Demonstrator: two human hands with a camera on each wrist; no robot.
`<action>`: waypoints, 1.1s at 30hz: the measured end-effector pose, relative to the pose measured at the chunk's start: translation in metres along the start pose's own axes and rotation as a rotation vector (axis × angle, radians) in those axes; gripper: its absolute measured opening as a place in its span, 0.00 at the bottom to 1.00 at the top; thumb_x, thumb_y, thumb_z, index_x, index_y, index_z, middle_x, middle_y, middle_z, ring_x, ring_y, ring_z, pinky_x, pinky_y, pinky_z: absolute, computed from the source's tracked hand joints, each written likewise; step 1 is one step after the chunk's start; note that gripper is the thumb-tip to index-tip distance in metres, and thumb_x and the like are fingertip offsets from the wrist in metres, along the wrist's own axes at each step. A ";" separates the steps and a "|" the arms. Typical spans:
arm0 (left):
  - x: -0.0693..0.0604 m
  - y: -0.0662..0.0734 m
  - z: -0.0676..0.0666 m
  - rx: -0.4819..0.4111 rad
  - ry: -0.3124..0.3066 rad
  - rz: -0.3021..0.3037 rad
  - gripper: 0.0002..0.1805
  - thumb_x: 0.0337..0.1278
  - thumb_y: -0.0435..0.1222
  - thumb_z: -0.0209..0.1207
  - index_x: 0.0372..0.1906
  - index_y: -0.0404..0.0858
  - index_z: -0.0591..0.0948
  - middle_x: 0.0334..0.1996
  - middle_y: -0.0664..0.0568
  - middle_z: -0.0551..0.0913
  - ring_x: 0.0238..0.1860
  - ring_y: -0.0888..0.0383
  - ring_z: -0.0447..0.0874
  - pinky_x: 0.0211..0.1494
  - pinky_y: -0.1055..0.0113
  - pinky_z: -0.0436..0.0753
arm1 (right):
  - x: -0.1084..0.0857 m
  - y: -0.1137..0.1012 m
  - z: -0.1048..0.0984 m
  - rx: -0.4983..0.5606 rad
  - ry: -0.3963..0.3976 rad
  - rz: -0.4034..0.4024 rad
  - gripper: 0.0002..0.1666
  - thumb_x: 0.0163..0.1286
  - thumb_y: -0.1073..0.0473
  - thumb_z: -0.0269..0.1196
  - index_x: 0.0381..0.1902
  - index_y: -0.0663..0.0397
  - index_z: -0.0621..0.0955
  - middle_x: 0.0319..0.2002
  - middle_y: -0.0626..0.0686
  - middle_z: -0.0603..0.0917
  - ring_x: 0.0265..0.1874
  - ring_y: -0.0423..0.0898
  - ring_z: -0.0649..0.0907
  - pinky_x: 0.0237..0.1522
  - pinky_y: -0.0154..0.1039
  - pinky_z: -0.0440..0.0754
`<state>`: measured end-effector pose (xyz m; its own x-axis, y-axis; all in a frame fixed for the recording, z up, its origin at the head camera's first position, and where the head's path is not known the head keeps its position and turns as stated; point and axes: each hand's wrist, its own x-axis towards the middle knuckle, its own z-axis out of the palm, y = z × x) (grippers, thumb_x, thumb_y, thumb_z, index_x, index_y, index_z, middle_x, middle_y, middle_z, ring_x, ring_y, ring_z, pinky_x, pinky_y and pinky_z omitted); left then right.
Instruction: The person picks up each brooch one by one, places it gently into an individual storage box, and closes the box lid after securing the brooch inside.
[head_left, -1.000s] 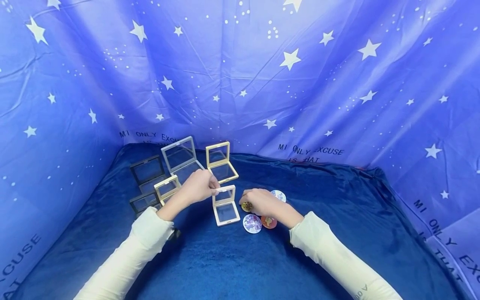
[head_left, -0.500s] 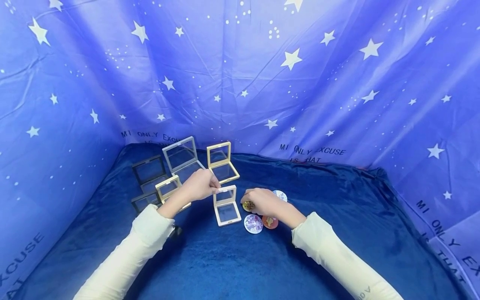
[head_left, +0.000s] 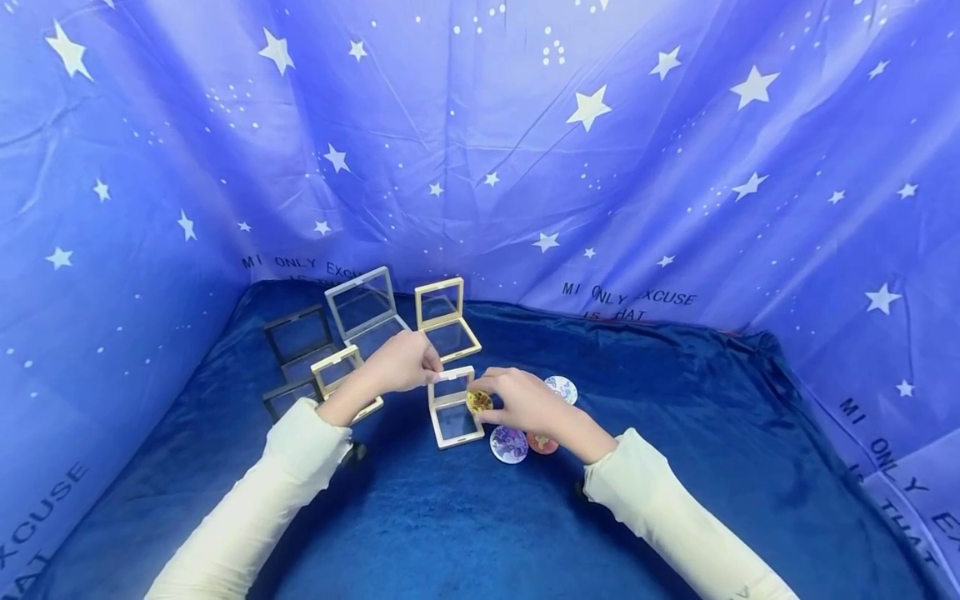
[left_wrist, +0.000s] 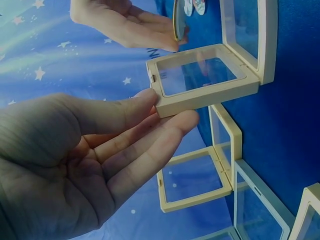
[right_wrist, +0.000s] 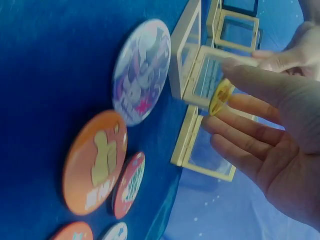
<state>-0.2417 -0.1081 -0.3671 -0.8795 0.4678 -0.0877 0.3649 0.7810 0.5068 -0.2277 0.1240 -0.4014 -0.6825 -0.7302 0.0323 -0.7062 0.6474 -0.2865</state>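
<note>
The right hand has moved away from the round badges and a little toward the left hand, taking the yellow badge with it; half a second ago that badge lay lower, among the others under the same hand. Its thumb and fingertips now pinch the badge by its edge, the remaining fingers loosely extended, as the right wrist view shows. The pale frame sits just to the right of the left hand and has hardly shifted: one half lies flat, the other stands up, and the left thumb and fingers keep their grip on the upper corner of the raised half. In the head view the badge overlaps the frame's right side, yet the left wrist view suggests the two are still apart. The change leaves both held things side by side, the frame apparently steadied while the badge does the travelling. The purple badge and orange badge lie on the near side of the right hand, the blue-and-white badge beyond it. Past the left hand's fingertips stands the gold frame, with the grey frame behind its knuckles.
</note>
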 end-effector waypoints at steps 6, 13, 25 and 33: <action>0.001 0.002 -0.002 -0.010 -0.015 -0.014 0.05 0.64 0.32 0.66 0.35 0.36 0.91 0.35 0.48 0.92 0.38 0.55 0.89 0.45 0.61 0.88 | 0.002 -0.010 0.004 0.045 0.005 0.031 0.21 0.67 0.52 0.72 0.53 0.56 0.86 0.43 0.50 0.87 0.39 0.47 0.86 0.43 0.40 0.84; 0.000 0.004 -0.002 -0.016 -0.027 -0.013 0.04 0.64 0.31 0.66 0.36 0.35 0.90 0.35 0.47 0.92 0.35 0.57 0.89 0.43 0.63 0.88 | 0.006 -0.012 0.011 0.005 0.012 0.021 0.18 0.67 0.50 0.71 0.48 0.55 0.87 0.37 0.48 0.85 0.34 0.44 0.84 0.36 0.36 0.81; 0.002 -0.001 -0.003 -0.017 -0.034 -0.004 0.04 0.63 0.30 0.67 0.35 0.35 0.90 0.33 0.48 0.92 0.33 0.59 0.89 0.42 0.63 0.87 | 0.012 -0.016 0.021 -0.101 0.029 -0.013 0.18 0.65 0.46 0.72 0.46 0.52 0.87 0.33 0.46 0.83 0.29 0.38 0.80 0.32 0.36 0.80; 0.003 0.001 -0.004 -0.025 -0.047 -0.023 0.04 0.64 0.31 0.66 0.35 0.35 0.90 0.32 0.48 0.91 0.32 0.59 0.89 0.41 0.63 0.87 | 0.014 -0.020 0.026 -0.144 0.019 0.042 0.17 0.65 0.45 0.72 0.40 0.52 0.87 0.29 0.45 0.79 0.25 0.38 0.76 0.27 0.34 0.75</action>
<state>-0.2449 -0.1079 -0.3634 -0.8721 0.4693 -0.1389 0.3366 0.7812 0.5257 -0.2182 0.0950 -0.4200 -0.7147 -0.6982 0.0417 -0.6955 0.7032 -0.1476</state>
